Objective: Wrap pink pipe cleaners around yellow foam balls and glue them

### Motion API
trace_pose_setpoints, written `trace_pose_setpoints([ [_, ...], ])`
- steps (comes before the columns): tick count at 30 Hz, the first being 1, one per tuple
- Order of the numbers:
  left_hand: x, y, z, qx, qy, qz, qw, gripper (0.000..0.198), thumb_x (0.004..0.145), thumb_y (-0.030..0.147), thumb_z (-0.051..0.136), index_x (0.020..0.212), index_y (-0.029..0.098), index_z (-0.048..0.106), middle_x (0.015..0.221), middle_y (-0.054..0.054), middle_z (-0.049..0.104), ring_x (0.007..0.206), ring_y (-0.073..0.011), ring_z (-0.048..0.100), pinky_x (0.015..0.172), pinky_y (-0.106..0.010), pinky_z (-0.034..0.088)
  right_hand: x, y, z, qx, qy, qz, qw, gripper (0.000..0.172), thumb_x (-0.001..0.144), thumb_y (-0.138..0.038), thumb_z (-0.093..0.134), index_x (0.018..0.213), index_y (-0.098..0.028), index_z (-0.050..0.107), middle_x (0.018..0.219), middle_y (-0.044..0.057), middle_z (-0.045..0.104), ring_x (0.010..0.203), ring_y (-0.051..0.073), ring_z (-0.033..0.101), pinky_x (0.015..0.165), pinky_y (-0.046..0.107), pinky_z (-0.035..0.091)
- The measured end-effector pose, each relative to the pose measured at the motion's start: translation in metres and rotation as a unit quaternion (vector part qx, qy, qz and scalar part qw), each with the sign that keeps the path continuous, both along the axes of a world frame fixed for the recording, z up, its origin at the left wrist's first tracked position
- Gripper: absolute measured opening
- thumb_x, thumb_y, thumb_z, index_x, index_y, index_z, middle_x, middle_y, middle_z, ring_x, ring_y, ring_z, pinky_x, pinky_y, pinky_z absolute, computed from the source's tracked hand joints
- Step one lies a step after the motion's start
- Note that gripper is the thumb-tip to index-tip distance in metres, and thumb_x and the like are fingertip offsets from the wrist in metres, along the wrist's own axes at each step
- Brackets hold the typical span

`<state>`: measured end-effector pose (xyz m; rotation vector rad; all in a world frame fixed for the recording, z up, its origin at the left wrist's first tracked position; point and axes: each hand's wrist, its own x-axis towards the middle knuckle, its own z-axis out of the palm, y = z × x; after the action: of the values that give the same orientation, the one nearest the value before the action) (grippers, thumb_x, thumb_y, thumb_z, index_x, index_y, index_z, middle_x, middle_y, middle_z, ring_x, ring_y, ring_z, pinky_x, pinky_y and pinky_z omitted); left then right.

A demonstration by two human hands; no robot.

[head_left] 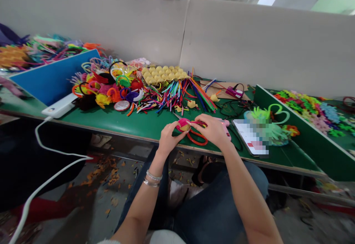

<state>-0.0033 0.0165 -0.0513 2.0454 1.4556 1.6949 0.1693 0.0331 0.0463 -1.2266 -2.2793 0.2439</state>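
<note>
Head view looks down on a green table (130, 123) where a seated person works at the near edge, both forearms reaching up from the lap. The left hand (168, 137) and the right hand (212, 128) meet over a pink piece (183, 124), a small rounded thing with a yellowish bit at its underside; the left fingers curl around its left end, and the right thumb and fingers pinch its right side, so both hands are grasping it. Its long axis runs left to right, roughly along the table's near edge, and it sits just above the surface close to that edge. Under the right hand lies a red hoop (197, 137), flat on the table, its long axis also running left to right; whether the hand touches it I cannot tell. Just right of the right hand a pink glue gun (226, 127) lies beside a phone (251, 137). Beyond the hands, toward the far edge, a spread of coloured pipe cleaners (177, 94) fans out, with a yellow egg tray (163, 74) behind it and a heap of bright headbands (107, 84) to the left. A white power strip (59, 106) rests at the left edge, its cable (52, 173) hanging to the floor. Two bracelets (152, 179) sit on the left wrist.
</note>
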Motion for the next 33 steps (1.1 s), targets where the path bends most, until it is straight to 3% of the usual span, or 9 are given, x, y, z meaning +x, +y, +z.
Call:
trace_pose_setpoints([
  [9,0.0,-0.003,0.007,-0.02,-0.023,-0.018,0.999,0.03,0.074,0.04,0.064,0.091,0.019,0.051,0.084,-0.003,0.061,0.077,-0.0134,0.063,0.072,-0.025,0.05,0.001,0.001,-0.002,-0.021,0.008,-0.012,1.0,0.027,0.084,-0.045,0.049,0.075,-0.02,0.056,0.076,0.002,0.062,0.071,0.015,0.056,0.063,0.026,0.039],
  [14,0.0,-0.004,0.011,-0.058,-0.044,-0.049,0.996,0.045,0.071,0.04,0.067,0.102,0.019,0.04,0.086,-0.002,0.062,0.077,-0.0137,0.065,0.07,-0.025,0.049,0.002,0.001,-0.001,-0.033,-0.006,-0.048,0.998,0.03,0.083,-0.048,0.05,0.072,-0.02,0.056,0.073,0.001,0.063,0.067,0.014,0.056,0.06,0.025,0.037],
  [20,0.0,-0.003,0.015,-0.099,-0.031,-0.006,0.995,0.059,0.066,0.047,0.07,0.107,0.019,0.037,0.091,-0.005,0.062,0.085,-0.0195,0.064,0.077,-0.034,0.046,0.002,0.002,-0.001,-0.044,-0.039,-0.085,0.995,0.035,0.082,-0.052,0.047,0.072,-0.02,0.056,0.07,0.001,0.063,0.065,0.014,0.055,0.057,0.024,0.033],
  [23,-0.003,-0.003,0.017,-0.105,-0.032,-0.009,0.994,0.056,0.068,0.045,0.069,0.107,0.019,0.038,0.095,-0.006,0.061,0.089,-0.0204,0.063,0.08,-0.035,0.045,0.0,0.003,-0.002,-0.059,-0.046,-0.086,0.993,0.035,0.083,-0.052,0.046,0.073,-0.02,0.056,0.07,0.001,0.063,0.065,0.014,0.055,0.056,0.024,0.031],
  [27,-0.007,-0.005,0.017,-0.065,-0.01,-0.01,0.998,0.044,0.074,0.041,0.065,0.103,0.02,0.041,0.099,-0.006,0.06,0.089,-0.0188,0.063,0.081,-0.035,0.043,-0.005,0.001,-0.001,-0.08,-0.046,-0.081,0.992,0.036,0.084,-0.052,0.043,0.072,-0.02,0.055,0.069,0.001,0.061,0.064,0.014,0.052,0.056,0.024,0.03],
  [33,-0.012,-0.01,0.016,0.029,0.062,0.051,0.996,0.035,0.075,0.039,0.065,0.097,0.019,0.044,0.092,-0.005,0.062,0.087,-0.0183,0.062,0.079,-0.033,0.04,-0.008,0.0,-0.001,-0.093,0.0,-0.04,0.995,0.036,0.084,-0.052,0.044,0.07,-0.02,0.051,0.065,-0.001,0.058,0.06,0.012,0.049,0.056,0.024,0.031],
])
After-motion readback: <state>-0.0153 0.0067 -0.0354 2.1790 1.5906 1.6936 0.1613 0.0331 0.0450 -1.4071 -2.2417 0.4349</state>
